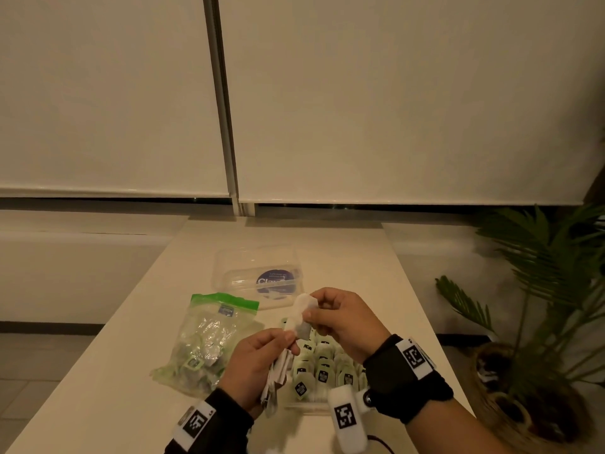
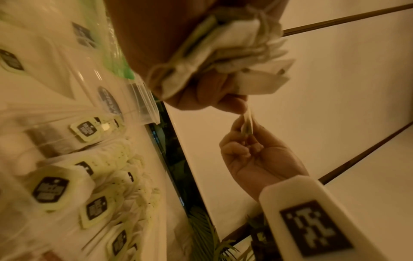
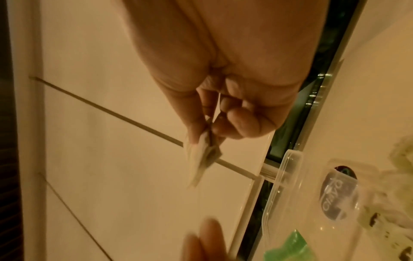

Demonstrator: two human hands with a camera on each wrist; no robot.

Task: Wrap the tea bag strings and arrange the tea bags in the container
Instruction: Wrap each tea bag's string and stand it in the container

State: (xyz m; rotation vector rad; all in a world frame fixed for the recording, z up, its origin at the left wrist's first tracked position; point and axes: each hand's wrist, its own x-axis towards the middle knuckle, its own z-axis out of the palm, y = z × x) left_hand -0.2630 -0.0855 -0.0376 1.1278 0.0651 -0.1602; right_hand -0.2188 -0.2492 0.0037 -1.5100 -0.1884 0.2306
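While pinched, tea bag (image 1: 302, 317) upright, tilted

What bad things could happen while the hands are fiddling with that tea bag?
1. The right hand only pinches the tea bag in the air, so it might slip and fall.
2. The left hand grips a bunch of other bags while helping; some could drop or their strings tangle.
3. The container of neat bags sits right under both hands, so a bump or a dropped bag could mess up the rows.
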